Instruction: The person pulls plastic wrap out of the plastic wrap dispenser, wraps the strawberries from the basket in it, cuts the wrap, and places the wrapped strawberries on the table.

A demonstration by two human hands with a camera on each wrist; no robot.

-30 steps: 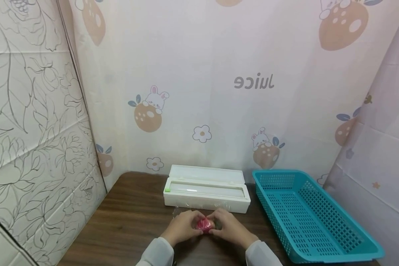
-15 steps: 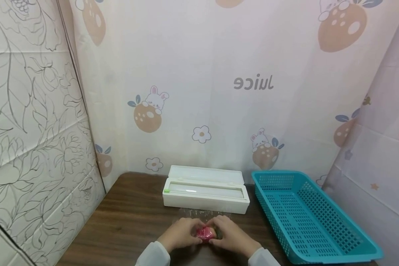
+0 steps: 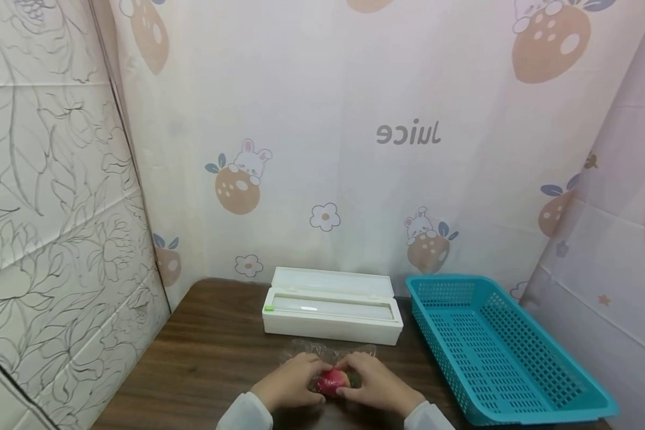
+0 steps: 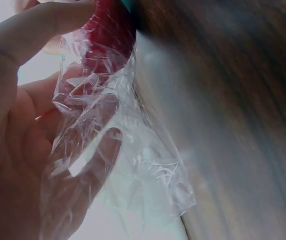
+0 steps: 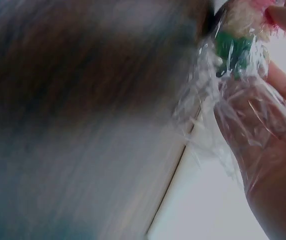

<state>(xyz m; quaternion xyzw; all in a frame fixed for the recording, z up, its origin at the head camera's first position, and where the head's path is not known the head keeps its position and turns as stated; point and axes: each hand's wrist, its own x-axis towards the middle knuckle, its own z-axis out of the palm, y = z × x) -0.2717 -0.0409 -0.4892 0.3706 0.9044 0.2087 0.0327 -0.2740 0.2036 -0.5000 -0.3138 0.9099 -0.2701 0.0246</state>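
A small round red thing with a pale and green end sits low over the table between both hands, with cling film around it. My left hand grips its left side, thumb on the red part in the left wrist view. At its other end my right hand holds on with thumb and curled fingers. Crumpled film hangs loose past the left palm. More loose film trails by the green end across the right palm. Its kind cannot be told under the film.
Behind the hands stands a white cling film dispenser, its lid raised. A teal plastic basket is to the right. All sits on a dark wooden table, with patterned cloth hanging behind it.
Both hands have drawn slightly nearer to the body with the wrapped thing. The film beyond the fingers has shifted and bunched up, and the left fingers have moved a little on the red part.
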